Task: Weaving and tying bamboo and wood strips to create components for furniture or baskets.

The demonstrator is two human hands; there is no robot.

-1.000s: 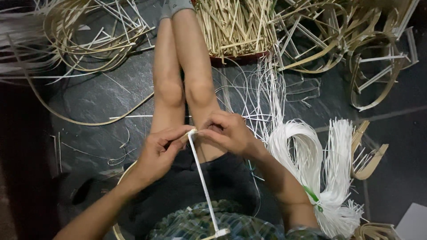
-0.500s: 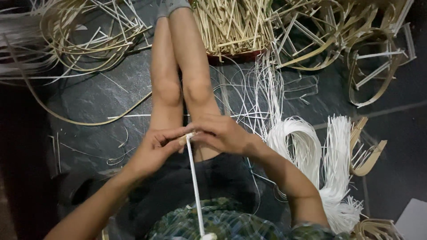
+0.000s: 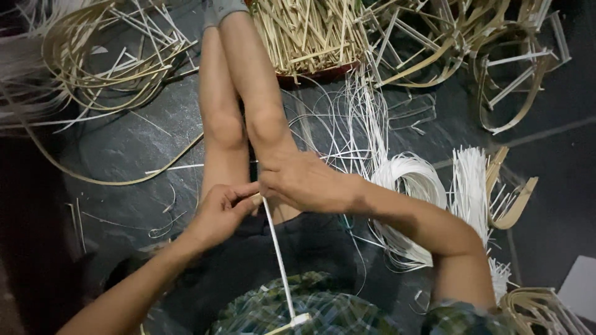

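Landmark: the legs (image 3: pixel 239 118). Left of them, bare floor (image 3: pixel 133 152) gives open passage, crossed only by a curved strip (image 3: pixel 118 180) and thin slivers. Beyond that, cane loops (image 3: pixel 102 59) block the way. Right of the legs, white strands (image 3: pixel 363 124) and a white coil (image 3: pixel 410 186) crowd the floor. At the feet, a stick pile (image 3: pixel 310 34) bars the way.

No packages, labels, signs or screens are visible in the head view. The only possible candidate is a flat pale rectangular sheet (image 3: pixel 580 286) lying on the dark floor (image 3: pixel 124 149) at the lower right edge of the frame; it is cut off by the frame edge, shows a plain surface, and cannot be identified further.
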